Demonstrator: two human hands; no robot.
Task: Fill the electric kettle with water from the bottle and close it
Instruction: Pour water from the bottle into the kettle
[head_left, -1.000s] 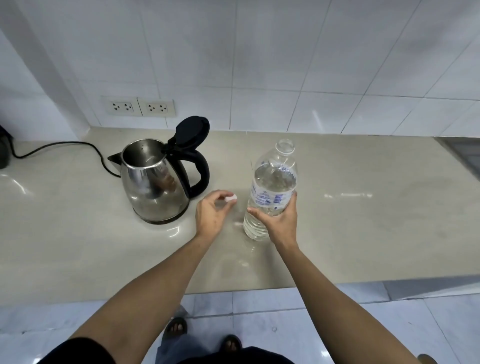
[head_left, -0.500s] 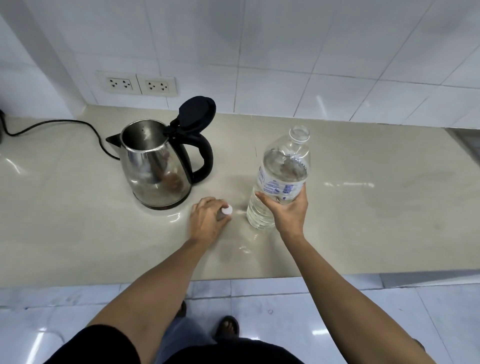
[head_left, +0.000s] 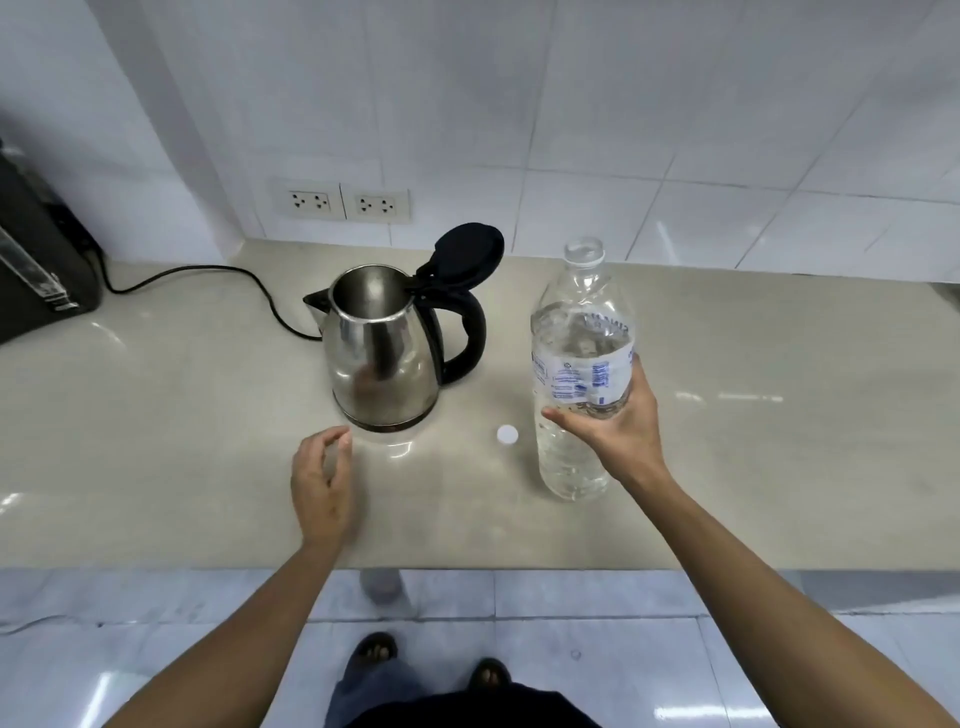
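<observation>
A steel electric kettle (head_left: 382, 353) stands on the beige counter (head_left: 779, 441) with its black lid (head_left: 467, 257) flipped up and its mouth uncovered. To its right my right hand (head_left: 615, 431) grips an uncapped clear water bottle (head_left: 579, 364), mostly full and lifted off the counter. The white bottle cap (head_left: 507, 434) lies on the counter between kettle and bottle. My left hand (head_left: 322, 488) hovers just in front of the kettle's base, fingers loosely curled, holding nothing.
A black power cord (head_left: 208, 275) runs from the kettle to the left. A black appliance (head_left: 36, 260) stands at the far left. Two wall sockets (head_left: 343, 200) sit on the tiled wall behind. The counter's front edge lies near my forearms.
My left hand set the white cap down on the counter and drew back to the left. My right hand raised the bottle off the counter.
</observation>
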